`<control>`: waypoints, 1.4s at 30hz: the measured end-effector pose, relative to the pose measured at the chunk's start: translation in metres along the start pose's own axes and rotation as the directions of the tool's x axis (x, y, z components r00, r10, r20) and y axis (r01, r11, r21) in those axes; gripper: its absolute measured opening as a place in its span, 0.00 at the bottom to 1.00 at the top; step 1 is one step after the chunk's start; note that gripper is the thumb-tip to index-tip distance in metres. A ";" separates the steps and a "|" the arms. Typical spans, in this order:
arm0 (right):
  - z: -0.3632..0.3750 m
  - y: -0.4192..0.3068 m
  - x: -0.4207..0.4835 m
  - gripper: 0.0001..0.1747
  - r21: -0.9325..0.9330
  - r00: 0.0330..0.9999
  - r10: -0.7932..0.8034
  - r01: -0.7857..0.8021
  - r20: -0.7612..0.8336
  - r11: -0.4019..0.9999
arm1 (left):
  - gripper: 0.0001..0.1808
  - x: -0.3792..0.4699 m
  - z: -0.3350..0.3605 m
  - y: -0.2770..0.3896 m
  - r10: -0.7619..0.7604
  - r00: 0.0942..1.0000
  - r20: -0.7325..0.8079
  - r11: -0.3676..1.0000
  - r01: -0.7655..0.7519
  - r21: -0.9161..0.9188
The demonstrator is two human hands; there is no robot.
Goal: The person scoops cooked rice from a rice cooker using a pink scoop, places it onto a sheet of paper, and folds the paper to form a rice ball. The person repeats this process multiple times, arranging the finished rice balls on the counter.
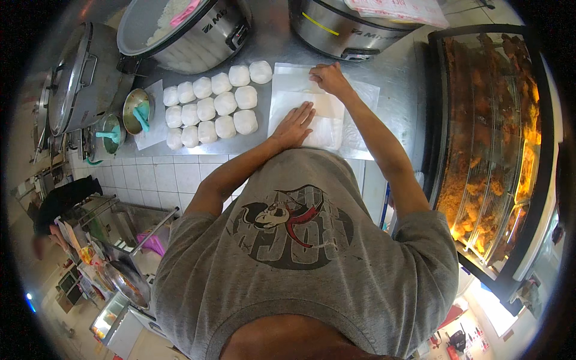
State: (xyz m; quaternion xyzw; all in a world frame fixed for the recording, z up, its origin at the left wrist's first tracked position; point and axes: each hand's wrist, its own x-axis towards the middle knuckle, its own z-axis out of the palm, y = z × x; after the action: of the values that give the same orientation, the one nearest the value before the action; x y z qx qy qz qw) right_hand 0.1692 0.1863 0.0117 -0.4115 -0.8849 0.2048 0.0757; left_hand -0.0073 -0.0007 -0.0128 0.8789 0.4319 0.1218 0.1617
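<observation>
Several sheets of thin white paper [330, 130] lie stacked and overlapping on a stainless steel table [402, 112] in front of me. My left hand [294, 126] rests flat on the papers, fingers spread. Near the far edge of the stack, my right hand [329, 80] has its fingers bent over the paper; whether it pinches a sheet cannot be made out. To the left, several round white paper-wrapped bundles [206, 109] stand in three rows.
A rice cooker with white rice [164, 27] and a pink utensil stands far left, another cooker [355, 33] beyond the papers. Two small bowls [130, 101] [110, 146] with teal utensils sit left by a large pot [99, 85]. A lit display case of fried food [486, 148] borders the right; a person [67, 202] is far left.
</observation>
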 end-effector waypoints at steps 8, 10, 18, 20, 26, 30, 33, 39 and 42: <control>0.000 -0.025 -0.046 0.08 -0.139 0.948 -0.269 0.248 -0.167 0.959 | 0.42 0.019 -0.005 0.011 -0.096 0.991 -0.096 0.995 0.098 0.017; 0.002 -0.033 -0.061 0.11 -0.168 0.940 -0.302 0.276 -0.158 0.946 | 0.41 0.028 -0.017 0.013 -0.140 0.990 -0.020 0.990 0.140 -0.015; 0.028 -0.067 -0.095 0.12 -0.128 0.951 -0.130 0.097 -0.279 0.987 | 0.28 0.013 -0.028 0.019 -0.221 0.949 -0.227 0.962 0.174 -0.209; 0.035 -0.074 -0.100 0.10 -0.098 0.948 -0.107 0.081 -0.300 0.992 | 0.25 0.004 -0.037 0.024 -0.209 0.932 -0.296 0.950 0.122 -0.287; 0.051 -0.075 -0.103 0.15 -0.081 0.930 -0.042 0.013 -0.366 0.997 | 0.22 0.016 -0.028 0.020 -0.219 0.910 -0.352 0.970 0.243 0.025; 0.129 -0.026 -0.102 0.11 0.073 0.915 0.113 -0.092 -0.387 0.993 | 0.22 0.040 -0.001 0.017 -0.228 0.914 -0.337 0.969 0.179 -0.169; 0.084 -0.087 -0.090 0.13 0.227 0.881 0.256 -0.176 -0.397 0.958 | 0.23 0.011 -0.028 0.022 -0.492 0.799 -0.346 0.855 0.367 -0.367; 0.077 -0.074 -0.090 0.20 0.362 0.746 0.585 -0.474 -0.319 0.802 | 0.18 0.024 0.005 -0.002 -0.638 0.753 -0.161 0.718 0.506 -0.477; 0.083 -0.073 -0.093 0.15 0.363 0.705 0.602 -0.486 -0.375 0.795 | 0.15 0.029 -0.001 -0.008 -0.640 0.750 -0.168 0.762 0.591 -0.266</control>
State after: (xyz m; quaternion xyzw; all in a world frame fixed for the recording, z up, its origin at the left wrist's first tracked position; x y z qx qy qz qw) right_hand 0.1530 0.0488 -0.0292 -0.6803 -0.6453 0.2154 0.2728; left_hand 0.0041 0.0274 -0.0127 0.6434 0.7008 0.2123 0.2233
